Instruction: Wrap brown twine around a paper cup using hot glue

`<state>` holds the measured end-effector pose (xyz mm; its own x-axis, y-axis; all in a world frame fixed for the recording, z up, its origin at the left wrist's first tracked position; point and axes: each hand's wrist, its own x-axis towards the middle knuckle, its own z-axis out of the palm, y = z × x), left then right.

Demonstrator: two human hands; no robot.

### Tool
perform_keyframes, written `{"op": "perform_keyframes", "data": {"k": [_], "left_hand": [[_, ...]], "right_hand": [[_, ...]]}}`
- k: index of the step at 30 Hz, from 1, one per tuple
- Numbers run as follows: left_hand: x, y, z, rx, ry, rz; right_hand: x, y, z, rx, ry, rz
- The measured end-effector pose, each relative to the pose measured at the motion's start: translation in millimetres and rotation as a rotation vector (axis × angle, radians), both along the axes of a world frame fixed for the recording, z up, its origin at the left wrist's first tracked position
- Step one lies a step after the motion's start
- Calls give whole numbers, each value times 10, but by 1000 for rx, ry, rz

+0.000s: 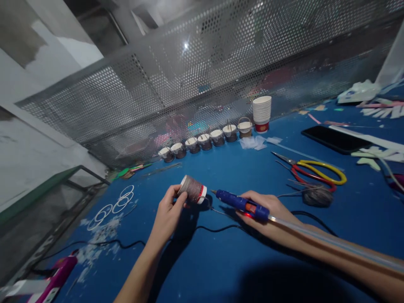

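My left hand [172, 208] is closed around a small paper cup [193, 189] tilted on its side. Grey-brown yarn wraps most of the cup, leaving a red and white band bare at its right end. In my right hand [268, 210] is a blue glue gun [241, 203], a clear glue stick running out of its back along my forearm. Its nozzle points at the cup's right end, a small gap away. A strand of yarn trails from the cup to the right, passing behind the gun. The dark yarn ball [317, 196] lies beyond my right hand.
Scissors [315, 168] with red and yellow handles and a black phone [336, 139] lie at right. Several wrapped cups [204, 142] and a cup stack [261, 113] line the mesh panel [202, 75]. White rings [121, 200], a black cord [217, 229] and a purple glue gun [58, 275] lie nearer.
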<state>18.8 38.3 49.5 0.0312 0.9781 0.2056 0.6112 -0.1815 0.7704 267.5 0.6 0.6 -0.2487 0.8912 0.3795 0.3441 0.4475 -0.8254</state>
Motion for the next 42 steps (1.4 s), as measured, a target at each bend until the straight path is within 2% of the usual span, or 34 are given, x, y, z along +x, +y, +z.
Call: {"op": "perform_keyframes", "data": {"k": [4, 10, 17, 26, 35, 42], "left_hand": [[85, -63, -39, -1, -32, -8], [169, -87, -114, 46, 1, -100], [156, -73, -210, 69, 91, -87], [162, -71, -206, 80, 117, -98], [178, -96, -200, 94, 100, -92], [184, -93, -213, 101, 111, -91]], "right_hand": [[-44, -24, -55, 48, -19, 1], [-76, -41, -110, 64, -41, 26], [-91, -38, -105, 70, -72, 24], [-105, -31, -117, 41, -116, 35], [-108, -55, -140, 102, -175, 75], [-97, -36, -159, 161, -198, 37]]}}
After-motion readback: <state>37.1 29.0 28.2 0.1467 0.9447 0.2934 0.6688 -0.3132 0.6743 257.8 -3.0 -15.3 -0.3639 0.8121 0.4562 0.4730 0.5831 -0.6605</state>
